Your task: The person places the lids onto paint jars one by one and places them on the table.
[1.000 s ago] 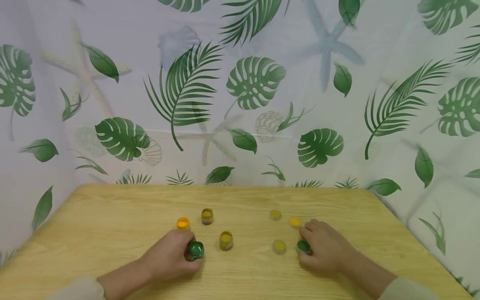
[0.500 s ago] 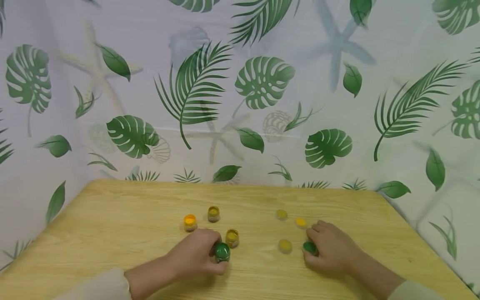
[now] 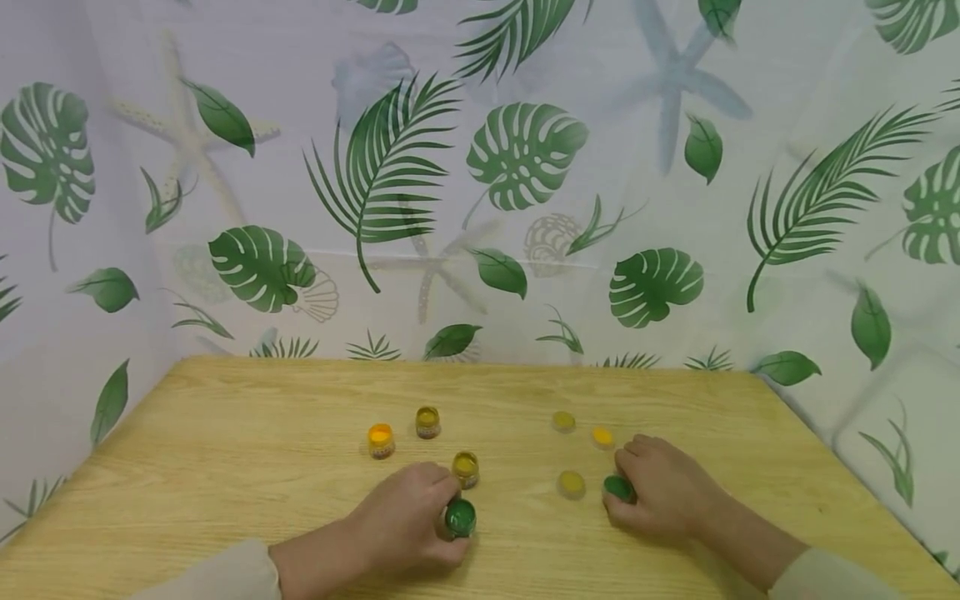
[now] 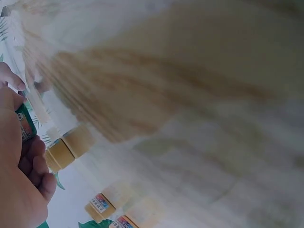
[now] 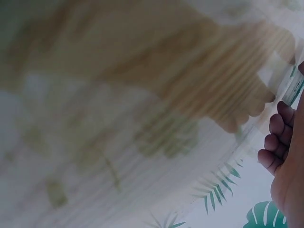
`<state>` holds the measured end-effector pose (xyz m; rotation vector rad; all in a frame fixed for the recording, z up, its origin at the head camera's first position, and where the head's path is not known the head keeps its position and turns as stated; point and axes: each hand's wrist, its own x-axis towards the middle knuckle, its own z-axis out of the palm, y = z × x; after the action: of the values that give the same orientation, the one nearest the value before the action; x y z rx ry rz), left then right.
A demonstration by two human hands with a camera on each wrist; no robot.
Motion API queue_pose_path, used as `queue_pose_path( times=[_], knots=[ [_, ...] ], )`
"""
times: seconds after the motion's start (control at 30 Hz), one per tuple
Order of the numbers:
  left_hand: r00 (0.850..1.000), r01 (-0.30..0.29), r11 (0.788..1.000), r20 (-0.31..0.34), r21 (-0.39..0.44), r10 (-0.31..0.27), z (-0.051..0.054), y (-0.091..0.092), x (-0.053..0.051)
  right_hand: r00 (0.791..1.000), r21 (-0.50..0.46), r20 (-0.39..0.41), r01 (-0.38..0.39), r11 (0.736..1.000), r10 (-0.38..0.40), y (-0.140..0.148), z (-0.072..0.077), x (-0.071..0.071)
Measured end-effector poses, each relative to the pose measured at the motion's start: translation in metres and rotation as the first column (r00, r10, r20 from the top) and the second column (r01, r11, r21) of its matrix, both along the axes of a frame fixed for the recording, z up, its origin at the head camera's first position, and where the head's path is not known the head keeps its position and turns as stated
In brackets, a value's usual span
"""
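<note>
In the head view the left hand (image 3: 408, 518) grips an open jar of green paint (image 3: 461, 518) between thumb and fingers, just in front of a dark yellow jar (image 3: 465, 468). The same green jar (image 4: 25, 122) shows in the left wrist view within the hand's fingers. On the right, the right hand (image 3: 667, 490) pinches a green lid (image 3: 618, 488) at the tabletop. A yellow-green lid (image 3: 572, 483) lies to the left of it, and an orange-yellow lid (image 3: 602, 437) lies behind.
An orange jar (image 3: 381, 441) and another dark yellow jar (image 3: 427, 422) stand open behind the left hand. A further yellow-green lid (image 3: 564, 421) lies at the back right of the wooden table (image 3: 255, 417). Behind it hangs a leaf-patterned cloth (image 3: 562, 308).
The left hand has carried the green jar to the right, from beside the orange jar to in front of the nearer dark yellow jar. The right hand still holds the green lid.
</note>
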<state>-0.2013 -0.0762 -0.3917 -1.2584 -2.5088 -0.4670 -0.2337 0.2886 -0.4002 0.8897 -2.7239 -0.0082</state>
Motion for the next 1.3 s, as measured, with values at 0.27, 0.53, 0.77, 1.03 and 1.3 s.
queue_pose_path(
  times=[0.27, 0.53, 0.77, 1.03, 1.3],
  knots=[
    [0.979, -0.001, 0.999, -0.205, -0.039, -0.007, -0.001, 0.003, -0.003, 0.994, -0.018, -0.098, -0.051, 0.999, 0.049, 0.001, -0.004, 0.001],
    [0.977, -0.015, 0.998, -0.214, -0.056, 0.003, 0.001, 0.004, -0.002, 0.974, -0.014, -0.221, -0.052, 0.999, 0.047, -0.002, 0.003, 0.001],
    [0.978, -0.025, 0.996, -0.209, -0.082, 0.007, 0.001, 0.003, -0.002, 0.935, 0.018, -0.33, -0.134, 0.991, 0.133, -0.017, 0.015, 0.003],
    [0.985, -0.033, 0.997, -0.172, -0.074, 0.02, 0.002, 0.002, 0.0, 0.884, -0.03, -0.395, -0.285, 0.958, 0.251, -0.043, 0.028, 0.009],
    [0.985, -0.022, 0.996, -0.174, -0.081, 0.007, -0.002, 0.006, 0.001, 0.876, -0.054, -0.373, -0.35, 0.935, 0.306, -0.076, 0.035, 0.023]
  ],
)
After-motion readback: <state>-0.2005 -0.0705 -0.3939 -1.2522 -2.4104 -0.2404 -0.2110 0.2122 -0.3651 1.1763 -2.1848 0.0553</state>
